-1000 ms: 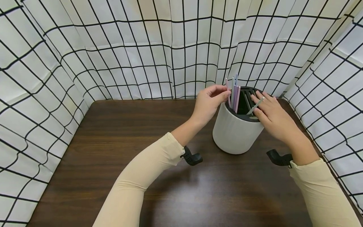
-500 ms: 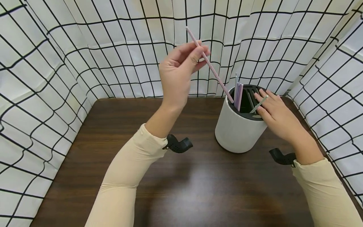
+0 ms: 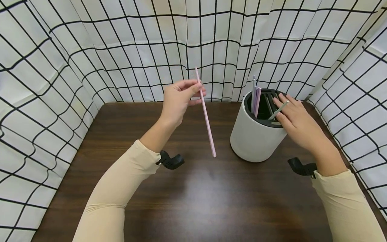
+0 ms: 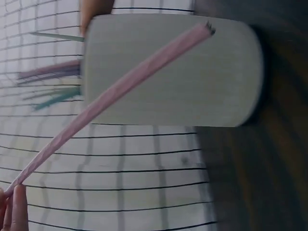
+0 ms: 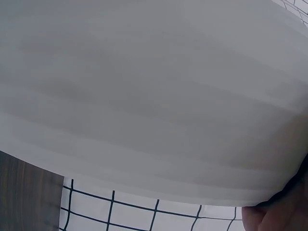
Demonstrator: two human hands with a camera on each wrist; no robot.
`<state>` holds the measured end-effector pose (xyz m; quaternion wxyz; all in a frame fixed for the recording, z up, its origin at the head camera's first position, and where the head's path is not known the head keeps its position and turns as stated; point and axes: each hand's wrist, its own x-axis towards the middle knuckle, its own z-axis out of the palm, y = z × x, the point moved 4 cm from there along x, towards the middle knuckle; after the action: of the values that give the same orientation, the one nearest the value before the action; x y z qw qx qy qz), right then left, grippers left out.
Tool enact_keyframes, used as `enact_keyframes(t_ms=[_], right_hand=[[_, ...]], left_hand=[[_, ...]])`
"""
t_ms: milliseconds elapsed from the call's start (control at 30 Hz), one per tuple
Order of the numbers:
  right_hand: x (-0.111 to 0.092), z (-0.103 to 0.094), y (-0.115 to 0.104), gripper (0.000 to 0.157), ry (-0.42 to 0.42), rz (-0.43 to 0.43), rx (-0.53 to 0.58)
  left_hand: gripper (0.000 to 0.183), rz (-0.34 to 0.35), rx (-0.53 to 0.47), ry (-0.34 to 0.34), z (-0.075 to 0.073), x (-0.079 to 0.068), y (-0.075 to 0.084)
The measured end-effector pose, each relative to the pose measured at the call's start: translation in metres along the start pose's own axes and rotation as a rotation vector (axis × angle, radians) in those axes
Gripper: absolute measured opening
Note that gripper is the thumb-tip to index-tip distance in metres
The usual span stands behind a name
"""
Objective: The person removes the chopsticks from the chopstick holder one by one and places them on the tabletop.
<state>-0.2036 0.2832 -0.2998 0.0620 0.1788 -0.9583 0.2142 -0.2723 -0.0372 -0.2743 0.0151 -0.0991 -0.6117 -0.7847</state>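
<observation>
My left hand [image 3: 181, 101] pinches a long pink straw [image 3: 207, 122] near its upper end, between thumb and fingers. The straw slants downward over the table, its lower end left of a white round holder [image 3: 257, 137]. In the left wrist view the straw [image 4: 115, 91] shows faint spiral bands and crosses in front of the holder. Several purple and bluish straws [image 3: 256, 101] stand in the holder's black divided top. A pale green straw [image 3: 278, 110] leans beside my right thumb. My right hand [image 3: 297, 121] rests with extended fingers on the holder's right rim.
The holder stands on a dark brown wooden table [image 3: 136, 134], toward its back right. A white curtain with a black grid pattern [image 3: 136, 50] surrounds the table at the back and sides. Each wrist wears a black camera mount [image 3: 171, 160].
My left hand has drawn the pink straw up out of the holder and carried it left, then lowered it over the table. The right hand keeps its place on the rim.
</observation>
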Motion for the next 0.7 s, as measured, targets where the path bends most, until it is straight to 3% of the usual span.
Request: enact_keyframes(t_ms=[133,233,433,700], right_hand=[[0.002,0.0,0.001,0.054,-0.008,0.012,-0.002],[0.001,0.001,0.001,0.053,-0.01,0.017,0.0],[0.0,0.001,0.0,0.054,-0.003,0.015,0.014],[0.0,0.001,0.002,0.053,0.0,0.012,0.016]], left_hand=[[0.021,-0.219,0.064,-0.018,-0.008,0.0,-0.046],[0.022,-0.327,0.123,-0.041,-0.009,-0.004,-0.077],[0.023,-0.457,0.184,-0.053,-0.011,-0.009,-0.122],[0.027,-0.599,0.178,-0.016,-0.012,-0.005,-0.163]])
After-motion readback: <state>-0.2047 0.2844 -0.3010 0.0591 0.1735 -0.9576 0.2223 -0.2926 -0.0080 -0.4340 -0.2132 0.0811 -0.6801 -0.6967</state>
